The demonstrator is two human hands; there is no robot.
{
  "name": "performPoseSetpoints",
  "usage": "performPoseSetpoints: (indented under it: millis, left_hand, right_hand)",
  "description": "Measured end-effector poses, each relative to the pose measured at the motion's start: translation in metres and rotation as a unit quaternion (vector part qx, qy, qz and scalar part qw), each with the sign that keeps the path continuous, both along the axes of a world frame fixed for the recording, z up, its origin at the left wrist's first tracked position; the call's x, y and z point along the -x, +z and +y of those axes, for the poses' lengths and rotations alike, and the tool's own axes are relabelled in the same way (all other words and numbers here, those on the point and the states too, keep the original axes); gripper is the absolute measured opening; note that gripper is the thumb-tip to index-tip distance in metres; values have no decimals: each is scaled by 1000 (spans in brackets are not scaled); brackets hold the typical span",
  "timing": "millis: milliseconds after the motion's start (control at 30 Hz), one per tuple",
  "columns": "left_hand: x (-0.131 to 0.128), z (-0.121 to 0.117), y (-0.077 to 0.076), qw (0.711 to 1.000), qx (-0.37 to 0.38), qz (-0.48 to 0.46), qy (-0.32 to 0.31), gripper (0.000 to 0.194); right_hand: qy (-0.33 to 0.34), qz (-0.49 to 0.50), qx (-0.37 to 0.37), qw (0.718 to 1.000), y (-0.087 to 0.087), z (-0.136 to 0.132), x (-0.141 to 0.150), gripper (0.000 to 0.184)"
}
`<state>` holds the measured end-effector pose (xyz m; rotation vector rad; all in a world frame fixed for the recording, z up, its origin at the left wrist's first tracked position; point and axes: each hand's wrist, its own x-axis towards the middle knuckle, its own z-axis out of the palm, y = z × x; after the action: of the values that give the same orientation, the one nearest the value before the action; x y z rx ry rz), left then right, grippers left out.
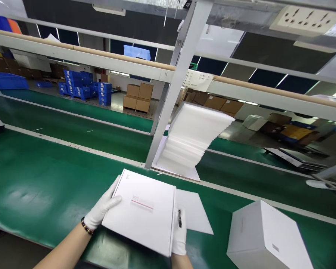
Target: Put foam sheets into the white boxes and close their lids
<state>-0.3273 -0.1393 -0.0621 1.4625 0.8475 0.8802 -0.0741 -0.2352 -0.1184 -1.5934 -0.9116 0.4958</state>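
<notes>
A flat white box (pixel 145 209) with a red line and small print on its lid is held between both hands over the green bench, slightly tilted. My left hand (pixel 105 205), in a white glove, grips its left side with the thumb on top. On the right side, my right hand (pixel 179 233), also gloved, presses against the box; its fingers are partly hidden. A small black mark or object shows on the right glove, too small to name. A white sheet (pixel 194 211) lies flat beside the right hand.
To the right stands a larger white box (pixel 268 239). Behind the post (pixel 175 86) a stack of thin white foam sheets (pixel 189 138) leans up from the bench. A green bench top (pixel 44 179) stretches left. A power strip (pixel 305 20) hangs above; blue crates (pixel 74 84) stand far off.
</notes>
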Motion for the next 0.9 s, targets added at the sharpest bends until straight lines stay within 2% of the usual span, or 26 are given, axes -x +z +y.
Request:
performPoseSetpoints:
  millis: [67,100,133,167,233,267,333,433,500,567,633,733,800,900]
  left_hand:
    - [-3,11,12,996,-52,62,34,86]
    - [-5,16,17,990,-75,101,56,83]
    - [-9,20,21,986,-85,128,68,79]
    - [-12,22,23,985,-82,135,67,74]
    - [-15,22,23,994,-46,100,10,67]
    - [-15,20,22,997,-16,65,-32,65]
    - [-8,12,18,992,46,-17,-120,67]
    - [7,-1,15,976,63,-90,-186,65]
    - [15,-8,17,981,28,-53,-185,62]
    - [17,-12,20,987,0,15,-163,72]
    - [15,-13,24,987,-2,44,-152,81]
    - [8,-8,27,981,6,16,-194,79]
    - [5,-3,26,975,21,12,-223,76]
    - [3,0,22,973,59,17,-222,78]
  right_hand:
    - [-76,0,-31,997,10,-8,13,38]
    - [-92,8,-43,995,16,-13,21,38]
    - [-62,13,-60,996,20,-20,28,38]
    - [0,22,-85,996,25,-26,33,37]
    - [146,40,-146,978,37,-37,38,37]
    - [197,37,-164,966,45,-41,37,36]
    - [214,6,-182,960,66,-40,26,35]
    - [188,-51,-176,965,106,-17,0,41]
    - [215,-55,-140,965,129,13,-13,46]
    - [252,-24,-73,965,144,48,-18,52]
    - [264,12,0,964,150,79,-15,54]
    - [268,25,56,961,150,104,-9,53]
    - [269,21,59,961,148,104,-8,52]
    - [229,24,63,971,142,89,-13,50]
